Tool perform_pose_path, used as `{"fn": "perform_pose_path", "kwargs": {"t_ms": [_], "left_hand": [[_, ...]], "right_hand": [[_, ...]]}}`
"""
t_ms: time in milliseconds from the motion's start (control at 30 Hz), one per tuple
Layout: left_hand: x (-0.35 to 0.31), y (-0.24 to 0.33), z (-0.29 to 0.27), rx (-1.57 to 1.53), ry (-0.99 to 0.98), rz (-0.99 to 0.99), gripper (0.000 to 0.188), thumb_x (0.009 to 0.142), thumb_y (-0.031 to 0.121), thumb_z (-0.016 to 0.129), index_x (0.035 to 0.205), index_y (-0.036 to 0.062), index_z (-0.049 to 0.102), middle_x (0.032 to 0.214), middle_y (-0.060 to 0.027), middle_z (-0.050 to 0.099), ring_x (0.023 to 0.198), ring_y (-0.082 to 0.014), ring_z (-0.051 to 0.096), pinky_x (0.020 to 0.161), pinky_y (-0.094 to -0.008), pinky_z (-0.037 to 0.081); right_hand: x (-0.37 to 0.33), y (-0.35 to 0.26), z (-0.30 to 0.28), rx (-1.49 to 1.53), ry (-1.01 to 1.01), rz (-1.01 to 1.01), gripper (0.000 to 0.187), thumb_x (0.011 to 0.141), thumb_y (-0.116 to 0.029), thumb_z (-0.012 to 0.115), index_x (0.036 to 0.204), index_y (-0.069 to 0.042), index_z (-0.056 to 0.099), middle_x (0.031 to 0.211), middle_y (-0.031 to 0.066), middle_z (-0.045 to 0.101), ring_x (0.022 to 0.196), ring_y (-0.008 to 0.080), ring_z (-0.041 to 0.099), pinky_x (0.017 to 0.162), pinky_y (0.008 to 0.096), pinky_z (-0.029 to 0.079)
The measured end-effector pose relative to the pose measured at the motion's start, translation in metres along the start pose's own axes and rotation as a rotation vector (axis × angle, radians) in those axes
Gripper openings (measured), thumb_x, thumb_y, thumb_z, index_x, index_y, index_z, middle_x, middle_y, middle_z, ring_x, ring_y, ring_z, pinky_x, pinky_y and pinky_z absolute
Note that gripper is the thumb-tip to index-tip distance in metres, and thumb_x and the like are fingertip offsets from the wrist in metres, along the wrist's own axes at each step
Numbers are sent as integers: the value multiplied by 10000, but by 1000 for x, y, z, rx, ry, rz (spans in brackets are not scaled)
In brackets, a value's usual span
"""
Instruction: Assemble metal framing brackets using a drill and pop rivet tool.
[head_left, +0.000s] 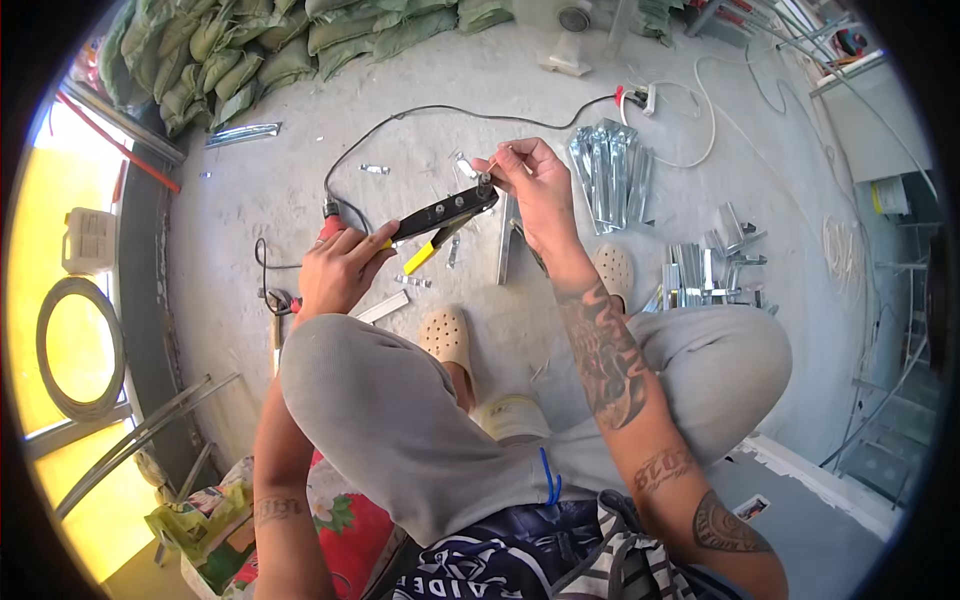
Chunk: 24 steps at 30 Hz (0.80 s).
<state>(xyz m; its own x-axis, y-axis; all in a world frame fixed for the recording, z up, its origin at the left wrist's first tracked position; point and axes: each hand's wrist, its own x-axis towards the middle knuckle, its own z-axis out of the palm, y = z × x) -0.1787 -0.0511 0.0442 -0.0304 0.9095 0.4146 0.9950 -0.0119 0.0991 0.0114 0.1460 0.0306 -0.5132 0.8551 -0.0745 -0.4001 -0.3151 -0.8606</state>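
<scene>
- The small metal piece (484,178) pinched at the nose of the black-handled riveting pliers (443,213), upper middle of the frame, is too small to identify.
- The left hand (340,265) wraps the pliers' rear grips, hiding them; only a yellow handle tip shows.
- The right hand (530,180) covers part of the upright strip of bright sheet metal (506,240) below it.
- The stack of green sacks (250,50) is cut off by the upper edge.
- The beige perforated clog (447,335) is partly hidden behind the grey trouser knee.
</scene>
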Motion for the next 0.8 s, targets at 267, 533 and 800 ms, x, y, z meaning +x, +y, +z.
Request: {"fn": "perform_pose_path", "kwargs": {"t_ms": [267, 533, 800], "left_hand": [[7, 2, 4, 13, -7, -10, 392, 791, 292, 762, 1178, 259, 706, 679, 15, 536, 585, -159, 566, 548, -305, 463], [3, 0, 7, -2, -12, -38, 362, 800, 282, 758, 1158, 250, 717, 687, 10, 551, 594, -167, 579, 547, -316, 463], [23, 6, 16, -390, 15, -163, 370, 756, 94, 804, 1111, 107, 700, 734, -63, 631, 550, -164, 566, 547, -293, 461]], "right_hand": [[3, -1, -6, -57, -18, -50, 127, 950, -92, 641, 998, 1, 569, 936, 87, 636, 949, 250, 704, 829, 334, 574], [5, 5, -4, -708, -195, -145, 329, 878, -113, 730, 1138, -3, 561, 1056, 98, 610, 1020, 241, 663, 876, 355, 545], [-4, 82, -68, -265, -444, 252, 1059, 685, -237, 891, 1529, -89, 268, 1553, 129, 306, 1442, 235, 257, 1134, 439, 290]]}}
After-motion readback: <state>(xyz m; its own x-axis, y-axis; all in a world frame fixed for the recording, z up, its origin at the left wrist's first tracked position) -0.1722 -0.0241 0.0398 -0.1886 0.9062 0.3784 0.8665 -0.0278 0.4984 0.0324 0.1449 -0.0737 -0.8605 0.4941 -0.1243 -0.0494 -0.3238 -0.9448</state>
